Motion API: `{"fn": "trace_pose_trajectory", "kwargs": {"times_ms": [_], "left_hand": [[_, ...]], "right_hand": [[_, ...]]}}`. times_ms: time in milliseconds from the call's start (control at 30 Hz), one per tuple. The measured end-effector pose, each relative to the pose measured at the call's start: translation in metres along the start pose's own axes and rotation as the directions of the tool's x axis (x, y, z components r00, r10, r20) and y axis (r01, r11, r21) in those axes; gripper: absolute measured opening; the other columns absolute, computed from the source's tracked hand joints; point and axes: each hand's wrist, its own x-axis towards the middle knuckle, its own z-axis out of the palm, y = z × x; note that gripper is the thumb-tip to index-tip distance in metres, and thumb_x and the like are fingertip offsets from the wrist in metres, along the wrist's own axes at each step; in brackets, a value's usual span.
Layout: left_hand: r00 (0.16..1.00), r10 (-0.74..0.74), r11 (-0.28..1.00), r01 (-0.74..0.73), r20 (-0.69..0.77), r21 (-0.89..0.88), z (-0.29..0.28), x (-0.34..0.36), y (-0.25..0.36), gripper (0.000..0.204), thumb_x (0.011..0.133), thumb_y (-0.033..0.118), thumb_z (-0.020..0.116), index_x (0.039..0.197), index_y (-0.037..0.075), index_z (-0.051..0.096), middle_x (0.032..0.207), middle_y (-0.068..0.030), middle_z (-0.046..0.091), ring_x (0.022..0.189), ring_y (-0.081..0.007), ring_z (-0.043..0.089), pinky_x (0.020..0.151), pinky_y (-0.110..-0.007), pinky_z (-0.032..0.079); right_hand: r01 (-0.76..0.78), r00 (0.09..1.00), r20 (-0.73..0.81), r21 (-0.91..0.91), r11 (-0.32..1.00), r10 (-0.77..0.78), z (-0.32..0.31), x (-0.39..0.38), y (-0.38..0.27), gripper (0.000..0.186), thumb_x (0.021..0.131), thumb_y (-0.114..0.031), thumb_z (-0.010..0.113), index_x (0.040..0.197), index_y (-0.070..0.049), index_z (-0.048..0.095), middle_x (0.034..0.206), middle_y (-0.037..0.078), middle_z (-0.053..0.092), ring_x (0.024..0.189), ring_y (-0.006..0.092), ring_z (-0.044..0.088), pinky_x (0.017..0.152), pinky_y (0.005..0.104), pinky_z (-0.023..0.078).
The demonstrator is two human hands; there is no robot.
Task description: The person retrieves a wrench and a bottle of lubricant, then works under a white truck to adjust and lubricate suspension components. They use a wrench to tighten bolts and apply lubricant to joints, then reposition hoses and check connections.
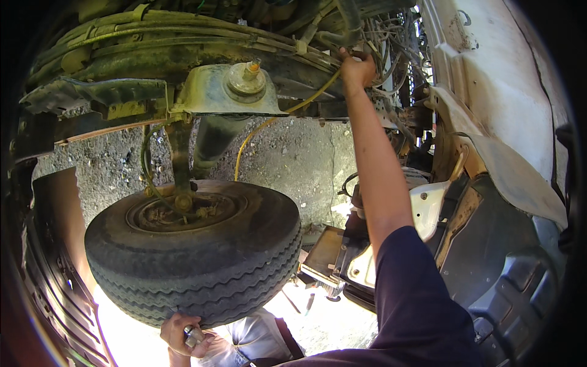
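Note:
My right hand (358, 71) reaches up among hoses and wires at the truck frame, its fingers curled. What they close on is hidden. Just above it runs a thick black hose (349, 15), and a thin yellow hose (257, 130) hangs down from beside the wrist. Low in the picture, my left hand (177, 330) is closed round a short grey metal fitting (194, 336), close against the tread of a big tyre (195, 263). The exact kind of fitting is too small to tell.
A dusty bracket (208, 92) with a round cap sits on the frame rail above the wheel. Tangled wires (391, 49) hang beside the pale cab panel (495, 79). A ribbed dark panel (52, 275) stands at left, and rough gravel ground (293, 159) lies below.

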Motion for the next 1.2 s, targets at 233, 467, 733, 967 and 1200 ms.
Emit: {"fn": "trace_pose_trajectory", "kwargs": {"times_ms": [233,467,733,967,1200], "left_hand": [[0.999,-0.029,0.999,0.028,-0.016,-0.035,0.001,0.001,0.002,0.050,0.083,0.052,0.073,0.089,0.004,0.062,0.049,0.0010,0.054,0.046,-0.0125,0.055,0.049,-0.026,0.043],[0.999,-0.015,0.996,0.011,-0.042,-0.087,0.002,0.002,0.000,0.046,0.074,0.043,0.083,0.089,0.002,0.066,0.062,-0.0033,0.060,0.048,-0.0148,0.056,0.046,-0.027,0.042],[0.999,0.001,0.996,-0.005,-0.049,-0.092,0.002,0.003,-0.002,0.042,0.073,0.038,0.080,0.091,0.003,0.067,0.059,-0.0021,0.058,0.048,-0.0148,0.055,0.046,-0.027,0.042],[0.999,-0.012,0.992,0.006,-0.046,-0.123,0.002,0.006,-0.001,0.044,0.073,0.038,0.080,0.094,0.001,0.067,0.058,-0.0028,0.057,0.049,-0.0157,0.055,0.049,-0.027,0.042],[0.999,0.015,0.981,-0.024,-0.048,-0.194,0.002,0.014,0.001,0.051,0.078,0.044,0.081,0.098,-0.001,0.068,0.060,-0.0047,0.058,0.052,-0.0157,0.056,0.050,-0.027,0.041]], "right_hand": [[-0.349,0.889,-0.211,0.260,0.900,0.406,0.010,-0.036,-0.020,0.033,0.080,-0.030,0.087,0.100,-0.008,0.072,0.117,0.015,0.059,0.123,0.0379,0.047,0.098,0.0566,0.045],[-0.511,0.825,0.199,0.662,0.548,0.529,0.007,-0.041,-0.025,0.042,0.100,-0.032,0.063,0.131,-0.005,0.054,0.111,0.021,0.068,0.101,0.0395,0.065,0.096,0.0516,0.048],[-0.121,0.992,0.023,0.473,0.873,0.125,0.015,-0.048,0.021,0.056,0.106,-0.030,0.043,0.152,-0.002,0.027,0.142,0.028,0.052,0.127,0.0468,0.054,0.105,0.0536,0.041],[-0.422,0.889,0.273,0.800,0.427,0.367,0.026,-0.045,0.042,0.014,0.101,-0.011,0.057,0.114,-0.004,0.058,0.094,0.012,0.066,0.062,0.0178,0.056,0.053,0.0347,0.046],[-0.564,0.823,0.485,0.626,0.539,0.298,-0.014,-0.109,0.030,0.010,0.101,-0.011,0.057,0.106,-0.004,0.062,0.086,0.009,0.065,0.065,0.0149,0.051,0.054,0.0303,0.043]]}}
